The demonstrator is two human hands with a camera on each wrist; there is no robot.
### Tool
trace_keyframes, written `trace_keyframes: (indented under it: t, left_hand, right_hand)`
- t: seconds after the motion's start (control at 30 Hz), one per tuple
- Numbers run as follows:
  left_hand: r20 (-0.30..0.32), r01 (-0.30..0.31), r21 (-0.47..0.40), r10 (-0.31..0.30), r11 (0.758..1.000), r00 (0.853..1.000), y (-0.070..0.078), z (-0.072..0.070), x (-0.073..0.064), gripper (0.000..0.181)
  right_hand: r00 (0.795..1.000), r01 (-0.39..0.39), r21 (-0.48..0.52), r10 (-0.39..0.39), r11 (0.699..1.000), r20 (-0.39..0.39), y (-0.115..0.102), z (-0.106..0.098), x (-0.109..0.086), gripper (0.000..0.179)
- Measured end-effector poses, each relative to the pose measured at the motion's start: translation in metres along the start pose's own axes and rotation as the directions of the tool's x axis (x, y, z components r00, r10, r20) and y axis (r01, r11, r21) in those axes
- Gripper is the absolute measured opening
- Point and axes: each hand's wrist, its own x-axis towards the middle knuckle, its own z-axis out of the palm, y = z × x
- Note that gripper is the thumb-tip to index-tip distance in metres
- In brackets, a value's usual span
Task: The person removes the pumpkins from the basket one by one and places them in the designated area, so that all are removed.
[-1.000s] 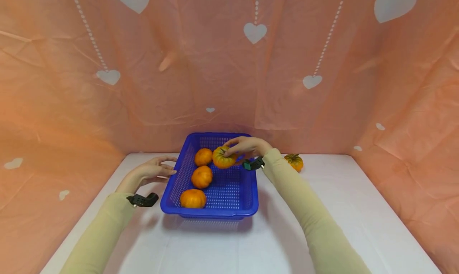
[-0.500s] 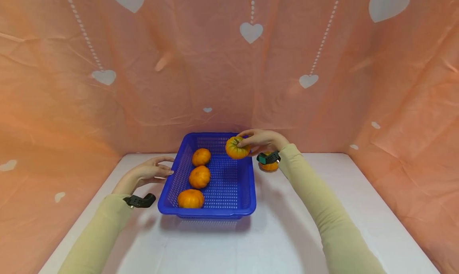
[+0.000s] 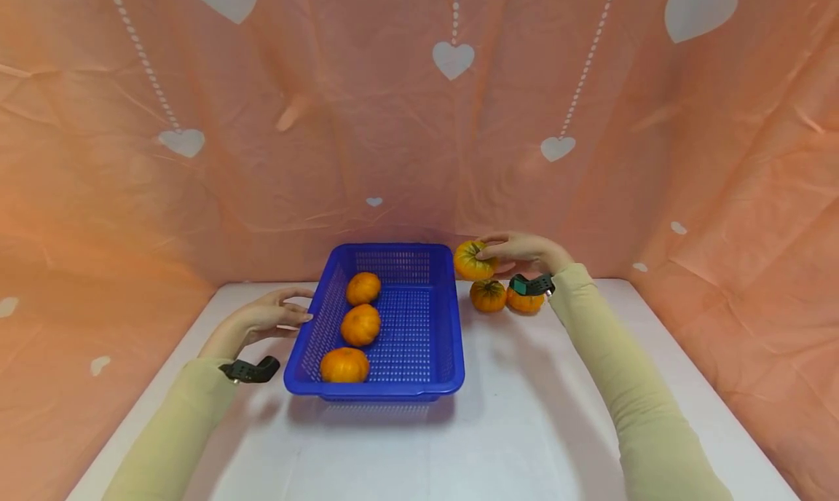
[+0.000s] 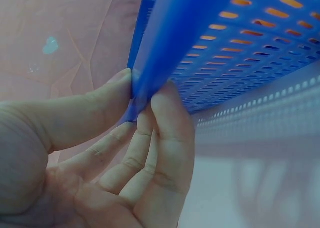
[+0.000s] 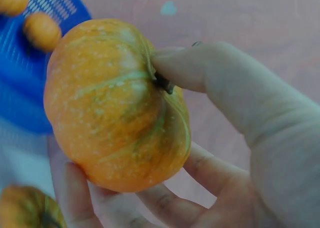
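Note:
My right hand (image 3: 521, 250) holds a small orange pumpkin (image 3: 475, 261) with green streaks, just outside the back right corner of the blue plastic basket (image 3: 375, 389). In the right wrist view the thumb presses by the stem of this pumpkin (image 5: 115, 108), and the fingers curl under its far side. The left hand (image 3: 269, 315) is at the basket's left side. Its thumb and fingers pinch the basket rim (image 4: 162, 43) in the left wrist view. Inside the basket, three orange pumpkins, one of them a middle pumpkin (image 3: 360, 325), lie in a row along the left wall.
On the white table (image 3: 524, 428), right of the basket, sit a green-topped pumpkin (image 3: 488, 296) and another pumpkin (image 3: 526, 301) partly covered by the right wrist strap. A pink curtain (image 3: 393, 122) with white hearts hangs close behind the basket.
My right hand has carried the pumpkin rightward from over the basket to beyond its right rim. Both pumpkins on the table now show. The left hand stays at the rim.

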Motion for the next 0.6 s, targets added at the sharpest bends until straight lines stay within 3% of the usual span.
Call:
trace_keyframes:
  t: [0.3, 0.6]
  left_hand:
    - [-0.001, -0.006, 0.001, 0.006, 1.0, 1.0, -0.002, -0.003, 0.003, 0.065]
    - [0.002, -0.009, 0.001, 0.009, 1.0, 1.0, -0.004, -0.003, 0.004, 0.065]
  right_hand:
    - [0.999, -0.015, -0.044, 0.013, 0.999, -0.041, 0.03, -0.032, -0.023, 0.066]
    - [0.997, -0.045, 0.013, 0.046, 0.999, -0.067, 0.057, -0.058, -0.043, 0.07]
